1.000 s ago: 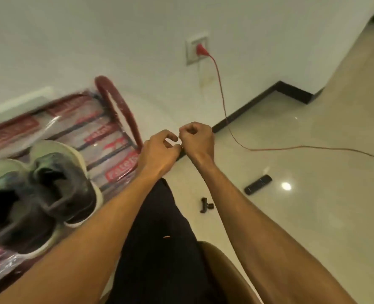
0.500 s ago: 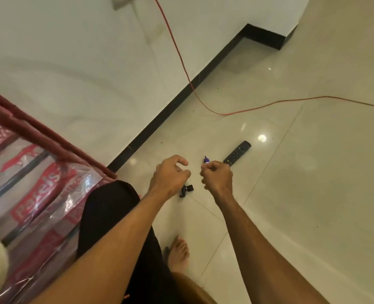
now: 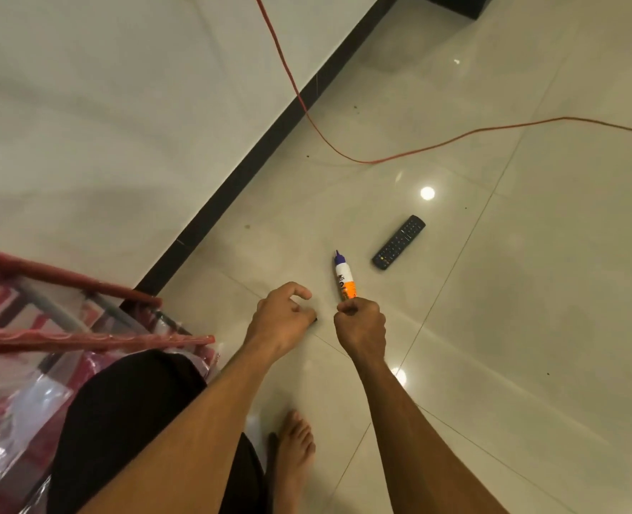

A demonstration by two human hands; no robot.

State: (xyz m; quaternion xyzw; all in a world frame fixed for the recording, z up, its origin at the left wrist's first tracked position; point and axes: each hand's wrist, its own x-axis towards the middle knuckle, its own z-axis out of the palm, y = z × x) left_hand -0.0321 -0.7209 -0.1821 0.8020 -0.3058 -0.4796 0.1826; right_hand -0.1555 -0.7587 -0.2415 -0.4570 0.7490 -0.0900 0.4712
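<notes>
Right hand (image 3: 360, 328) grip closed around glue bottle (image 3: 344, 280) near remote control (image 3: 399, 242). Left hand (image 3: 279, 320) grip curled, contents indeterminate. Risk: squeeze pressure may discharge glue onto floor (image 3: 492, 328).

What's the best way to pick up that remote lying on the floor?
Pinch the remote across its two long edges near the middle, coming straight down from above. It lies flat on the floor, buttons up, long and narrow, nothing touching its sides.
</notes>
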